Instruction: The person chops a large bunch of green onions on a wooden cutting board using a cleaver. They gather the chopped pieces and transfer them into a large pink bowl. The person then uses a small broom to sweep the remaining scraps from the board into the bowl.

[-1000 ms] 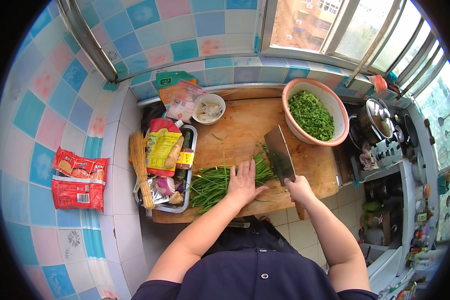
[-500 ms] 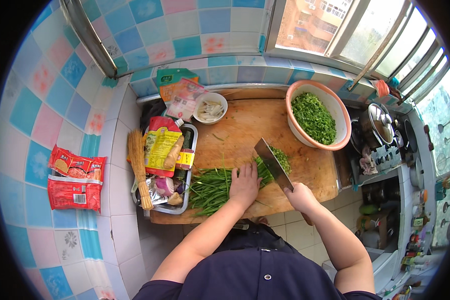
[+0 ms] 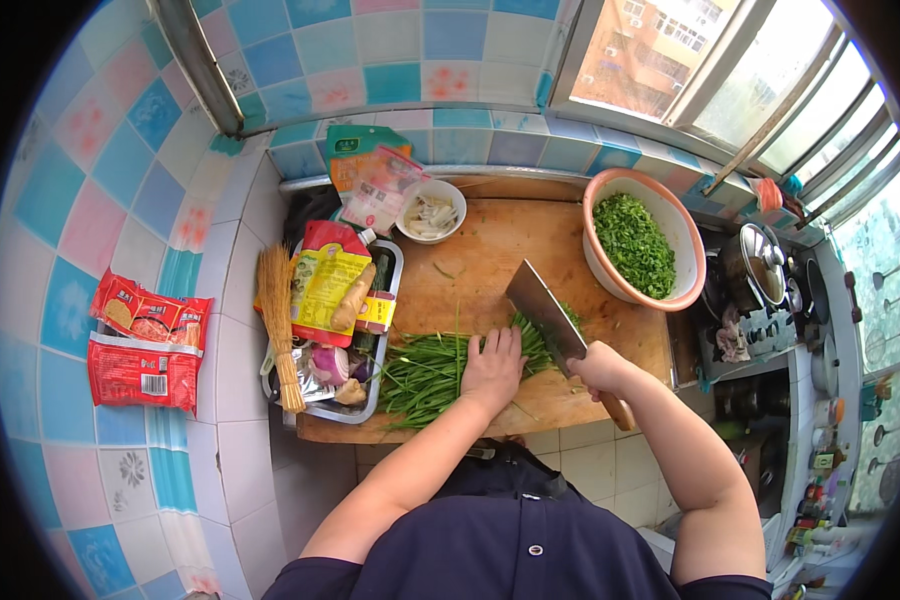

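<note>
- left hand (image 3: 492, 370) lies flat on the bundle of long green chive stalks (image 3: 435, 365), fingers together and stretched out, tips aimed at the blade; knuckles aren't tucked, so a slip could nick a fingertip
- right hand (image 3: 600, 368) is wrapped tight round the handle of the broad steel cleaver (image 3: 545, 310); the blade sits tilted just past the left fingertips, over the cut end of the stalks
- the stalks lie across the near side of the worn wooden chopping board (image 3: 490, 250), under and left of the palm; looks like a loose pile, could roll mid-chop
- round pink bowl of chopped greens (image 3: 690, 240) sits beyond the knife hand; a wide backswing might clip it
</note>
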A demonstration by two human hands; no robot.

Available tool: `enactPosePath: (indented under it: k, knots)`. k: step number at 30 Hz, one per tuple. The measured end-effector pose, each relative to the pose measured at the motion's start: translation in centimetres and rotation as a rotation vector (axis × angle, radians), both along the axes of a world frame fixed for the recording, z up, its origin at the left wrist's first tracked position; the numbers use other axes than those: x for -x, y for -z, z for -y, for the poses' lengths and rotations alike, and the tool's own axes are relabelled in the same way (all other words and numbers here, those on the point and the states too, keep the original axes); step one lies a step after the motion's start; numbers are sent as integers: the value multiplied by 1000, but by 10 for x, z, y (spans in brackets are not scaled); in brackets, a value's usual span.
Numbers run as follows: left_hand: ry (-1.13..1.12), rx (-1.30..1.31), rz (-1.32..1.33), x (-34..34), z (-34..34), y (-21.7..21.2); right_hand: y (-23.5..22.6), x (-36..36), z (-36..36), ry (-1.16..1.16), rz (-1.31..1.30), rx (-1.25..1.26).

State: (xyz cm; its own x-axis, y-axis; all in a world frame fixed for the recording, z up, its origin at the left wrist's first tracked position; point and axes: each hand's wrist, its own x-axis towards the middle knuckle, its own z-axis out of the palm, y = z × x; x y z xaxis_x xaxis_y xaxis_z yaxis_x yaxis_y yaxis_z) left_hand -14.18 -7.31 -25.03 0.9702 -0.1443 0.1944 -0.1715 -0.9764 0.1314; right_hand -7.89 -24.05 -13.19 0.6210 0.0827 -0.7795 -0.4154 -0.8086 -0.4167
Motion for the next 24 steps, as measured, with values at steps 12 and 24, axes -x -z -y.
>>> enactPosePath:
  k: [12, 24]
  knots:
    - [-8, 127, -24, 2, 3, -6, 52, 35, 18, 358, 173, -216]
    - [-17, 205, 128, 1, -7, 2, 8, 67, 20, -5, 336, 30]
